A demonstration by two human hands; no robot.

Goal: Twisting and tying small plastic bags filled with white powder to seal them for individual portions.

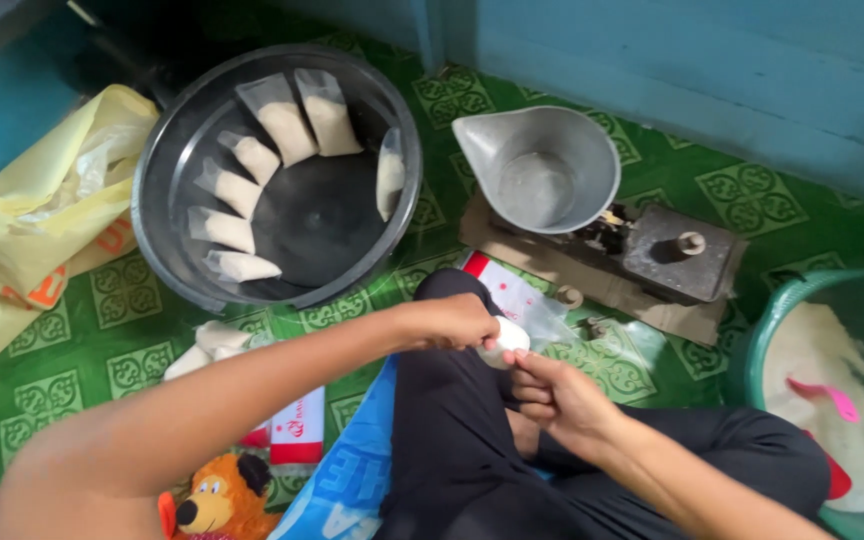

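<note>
We hold a small white bag with both hands, fingers pinched on it, near the scale and black tub.

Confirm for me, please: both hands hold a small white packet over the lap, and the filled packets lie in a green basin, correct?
Not quite: the head view shows the filled packets in a black basin. The left hand and right hand do hold a small white packet over the lap.

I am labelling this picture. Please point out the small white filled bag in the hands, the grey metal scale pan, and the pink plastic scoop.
small white filled bag (505, 340), head view, its rounded end
grey metal scale pan (542, 185), head view, its inner bottom
pink plastic scoop (828, 397), head view, its handle
</note>
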